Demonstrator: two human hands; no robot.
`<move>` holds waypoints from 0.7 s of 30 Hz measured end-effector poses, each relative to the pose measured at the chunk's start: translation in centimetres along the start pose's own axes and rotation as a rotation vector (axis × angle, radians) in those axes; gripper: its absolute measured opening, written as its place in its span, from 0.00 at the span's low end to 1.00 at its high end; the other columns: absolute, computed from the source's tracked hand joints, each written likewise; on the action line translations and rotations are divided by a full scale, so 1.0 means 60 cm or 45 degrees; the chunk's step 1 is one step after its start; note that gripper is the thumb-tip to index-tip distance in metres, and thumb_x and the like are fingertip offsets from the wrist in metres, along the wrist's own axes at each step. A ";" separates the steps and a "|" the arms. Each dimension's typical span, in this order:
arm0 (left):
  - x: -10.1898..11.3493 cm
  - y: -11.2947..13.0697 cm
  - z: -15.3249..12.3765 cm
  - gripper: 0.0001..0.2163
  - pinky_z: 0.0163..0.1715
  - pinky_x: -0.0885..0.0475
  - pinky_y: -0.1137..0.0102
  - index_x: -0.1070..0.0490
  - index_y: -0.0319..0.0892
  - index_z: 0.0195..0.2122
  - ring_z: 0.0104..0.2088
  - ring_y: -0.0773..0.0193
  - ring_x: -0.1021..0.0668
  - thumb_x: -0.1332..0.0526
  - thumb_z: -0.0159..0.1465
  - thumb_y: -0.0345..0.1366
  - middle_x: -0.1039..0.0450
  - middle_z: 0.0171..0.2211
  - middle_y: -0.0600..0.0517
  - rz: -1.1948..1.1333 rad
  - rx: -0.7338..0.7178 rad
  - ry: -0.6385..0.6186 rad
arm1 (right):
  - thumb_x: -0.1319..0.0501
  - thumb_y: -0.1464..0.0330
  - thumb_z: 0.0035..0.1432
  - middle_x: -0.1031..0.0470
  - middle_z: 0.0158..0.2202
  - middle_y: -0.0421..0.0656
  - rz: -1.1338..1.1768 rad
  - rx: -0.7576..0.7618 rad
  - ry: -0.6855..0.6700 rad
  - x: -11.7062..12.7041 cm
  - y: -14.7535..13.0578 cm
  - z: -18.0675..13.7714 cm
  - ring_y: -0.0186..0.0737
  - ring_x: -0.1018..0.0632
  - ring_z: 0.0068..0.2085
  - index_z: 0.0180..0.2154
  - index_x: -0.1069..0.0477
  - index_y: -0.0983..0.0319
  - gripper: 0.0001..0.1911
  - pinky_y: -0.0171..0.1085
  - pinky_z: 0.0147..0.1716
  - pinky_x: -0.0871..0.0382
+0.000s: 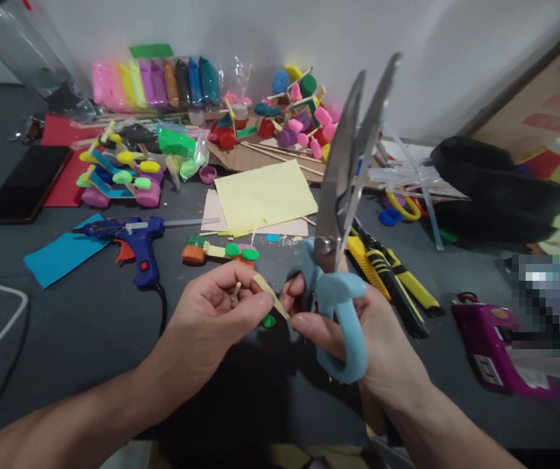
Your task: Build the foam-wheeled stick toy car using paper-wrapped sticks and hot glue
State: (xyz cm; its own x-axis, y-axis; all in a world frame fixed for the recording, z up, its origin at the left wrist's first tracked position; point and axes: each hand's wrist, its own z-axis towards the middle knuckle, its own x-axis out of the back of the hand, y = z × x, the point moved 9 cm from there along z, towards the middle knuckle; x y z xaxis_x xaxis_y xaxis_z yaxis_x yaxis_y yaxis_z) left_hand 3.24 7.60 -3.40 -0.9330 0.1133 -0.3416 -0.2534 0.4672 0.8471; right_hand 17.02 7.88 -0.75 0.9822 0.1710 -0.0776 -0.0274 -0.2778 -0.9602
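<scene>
- Pale yellow, that narrow strip (272, 298) sits right in the middle, raised above the table (99, 339), one end close by the right fingertips; whether they touch it, I can't tell.
- The left hand (221, 306) has it pinched between thumb and finger, with one little stick (236, 293) tucked against the curled fingers as well.
- And the right hand (378, 332) is closed around the scissors (331, 257), blades pointing up and slightly parted!
- The strip looks feather-light and thin; card or wood, I can't say from here. I'd take it flat by one end, gently, as a hard squeeze might crease or snap it.
- Those scissors look stiff, top-heavy with all that metal; the blue loops are the place to hold.
- Now the count: one strip, one pair of scissors, one blue glue gun (140, 234), one phone (26, 182), one blue card (58, 259).
- Two sheets behind the hands, a pale yellow sheet (267, 195) overlapping a pinkish sheet (210, 213).
- One small green piece (268, 321), just below the strip.
</scene>
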 end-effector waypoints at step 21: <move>-0.017 -0.010 -0.006 0.13 0.21 0.48 0.73 0.22 0.41 0.29 0.23 0.70 0.41 0.37 0.68 0.42 0.36 0.24 0.55 0.380 0.055 -0.321 | 0.22 0.55 0.45 0.28 0.25 0.38 -0.014 -0.082 -0.017 0.035 0.003 0.009 0.32 0.30 0.24 0.31 0.24 0.59 0.19 0.31 0.21 0.35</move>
State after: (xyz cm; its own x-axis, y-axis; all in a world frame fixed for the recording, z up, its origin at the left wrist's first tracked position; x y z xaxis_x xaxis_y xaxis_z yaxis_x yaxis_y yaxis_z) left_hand 4.26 6.87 -3.43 -0.8707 0.4590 -0.1768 0.0355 0.4171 0.9082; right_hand 18.99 8.67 -1.24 0.9798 0.1871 -0.0714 -0.0045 -0.3360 -0.9419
